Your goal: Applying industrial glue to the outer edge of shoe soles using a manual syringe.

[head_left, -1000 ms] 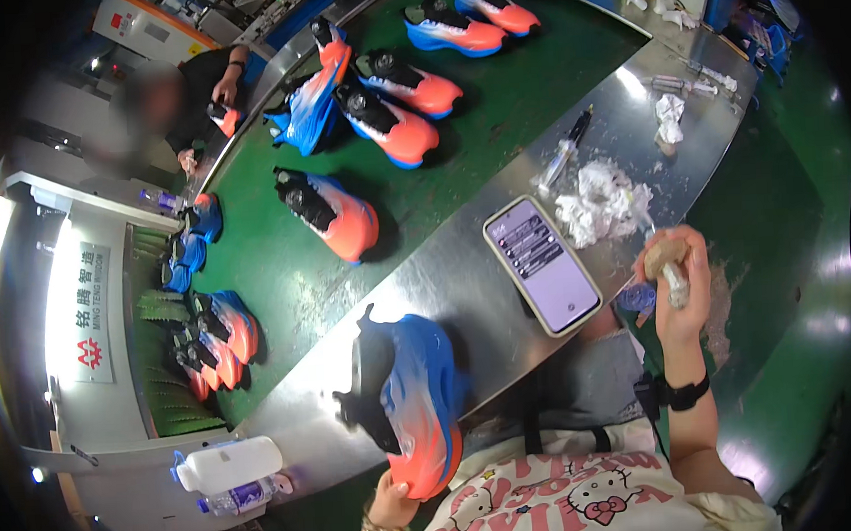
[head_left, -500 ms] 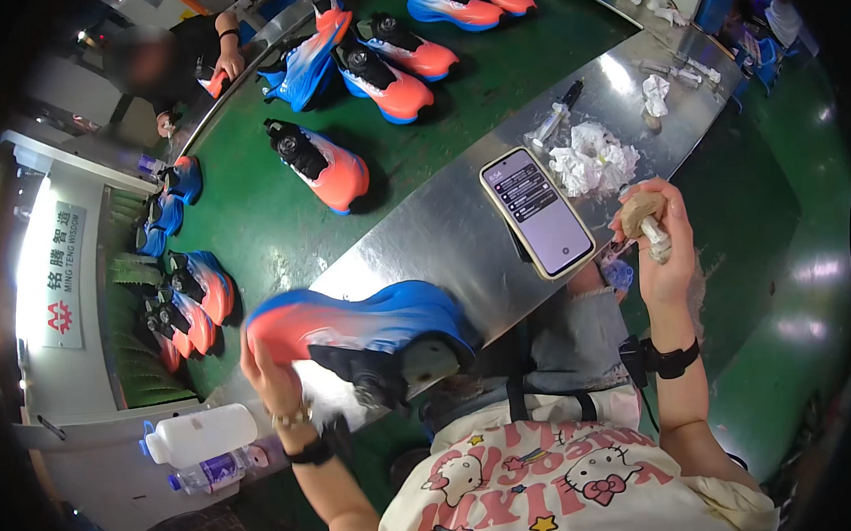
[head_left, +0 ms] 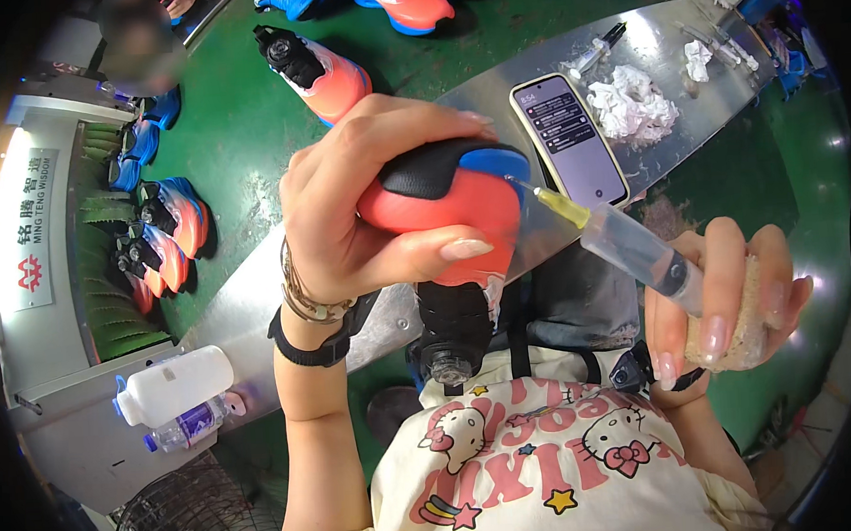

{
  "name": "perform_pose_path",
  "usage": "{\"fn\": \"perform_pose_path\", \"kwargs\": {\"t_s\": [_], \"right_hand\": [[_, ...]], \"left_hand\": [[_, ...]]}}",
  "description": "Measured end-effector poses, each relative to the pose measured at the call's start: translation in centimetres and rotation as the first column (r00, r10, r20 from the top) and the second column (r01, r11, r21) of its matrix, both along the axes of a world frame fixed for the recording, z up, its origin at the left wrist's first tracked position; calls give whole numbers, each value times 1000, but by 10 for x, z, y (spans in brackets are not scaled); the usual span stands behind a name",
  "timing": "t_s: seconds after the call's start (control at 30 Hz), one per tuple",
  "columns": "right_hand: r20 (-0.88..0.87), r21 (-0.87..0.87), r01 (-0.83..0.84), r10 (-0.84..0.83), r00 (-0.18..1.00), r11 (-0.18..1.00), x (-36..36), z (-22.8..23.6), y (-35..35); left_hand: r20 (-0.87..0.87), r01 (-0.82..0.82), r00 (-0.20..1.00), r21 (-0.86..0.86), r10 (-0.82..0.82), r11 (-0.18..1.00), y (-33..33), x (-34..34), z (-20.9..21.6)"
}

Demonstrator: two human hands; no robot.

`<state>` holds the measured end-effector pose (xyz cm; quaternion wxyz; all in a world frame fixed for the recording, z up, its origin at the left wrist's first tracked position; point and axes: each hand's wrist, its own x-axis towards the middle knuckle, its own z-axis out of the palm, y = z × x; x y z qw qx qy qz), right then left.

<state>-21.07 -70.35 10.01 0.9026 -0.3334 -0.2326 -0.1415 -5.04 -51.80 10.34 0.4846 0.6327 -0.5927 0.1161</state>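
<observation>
My left hand [head_left: 351,198] is closed around the toe end of a coral, black and blue sneaker [head_left: 432,208], with the toe turned up toward me. The black upper hangs down toward my lap. In my right hand [head_left: 721,291] is a clear plastic syringe [head_left: 639,251] with a yellow needle hub, partly filled with clear liquid. Its tip points at the blue sole edge by the toe; whether it touches, I cannot tell. A beige, rough-surfaced lump [head_left: 733,342] also sits in the right hand, under the fingers.
On the metal bench strip lie a phone [head_left: 572,145], crumpled white tissue [head_left: 632,105] and another syringe [head_left: 598,51]. More sneakers [head_left: 313,71] stand on the green surface ahead and at left [head_left: 177,219]. A white jug [head_left: 174,386] and water bottle [head_left: 190,426] lie at lower left.
The sneaker has risen and turned from side-on to toe-first in my left hand. My right hand has come lower and further right, with the syringe now pointing at the shoe.
</observation>
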Motion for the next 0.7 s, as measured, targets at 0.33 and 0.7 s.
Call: {"fn": "perform_pose_path", "kwargs": {"t_s": [0.33,0.7], "right_hand": [[-87,56,11,-6,996,998,8,-8,-4],[-88,-39,80,-83,993,996,19,-37,-3]], "left_hand": [[20,36,999,96,-38,995,-13,6,-3],[-94,-159,981,131,172,978,-5,17,-14]]}}
